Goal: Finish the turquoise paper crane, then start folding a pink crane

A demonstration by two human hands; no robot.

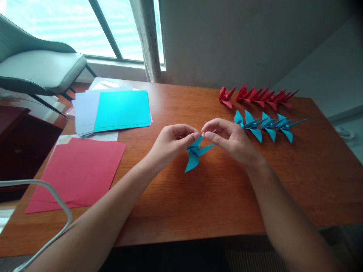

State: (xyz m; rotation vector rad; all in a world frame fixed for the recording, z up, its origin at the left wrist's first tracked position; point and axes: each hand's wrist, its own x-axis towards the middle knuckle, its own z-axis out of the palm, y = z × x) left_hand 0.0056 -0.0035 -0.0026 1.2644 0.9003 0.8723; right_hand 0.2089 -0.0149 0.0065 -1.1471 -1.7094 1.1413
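Between my hands, over the middle of the table, is a blue origami crane (194, 154) with one wing hanging toward me and a thin point reaching right. My left hand (176, 140) pinches its upper part between thumb and fingers. From the other side, my right hand (225, 138) has thumb and fingertips closed at the far wing's tip, close to the left fingertips. The crane's far side is partly covered by my fingers. Just beyond my right hand, a row of blue paper cranes (268, 126) stands on the table.
Red paper cranes (256, 96) line up behind the blue row. At left lie blue sheets (122, 110) on white paper (86, 109), and red sheets (78, 173) nearer me. A white cable (61, 202) curves past my left forearm. A chair (42, 68) stands by the window.
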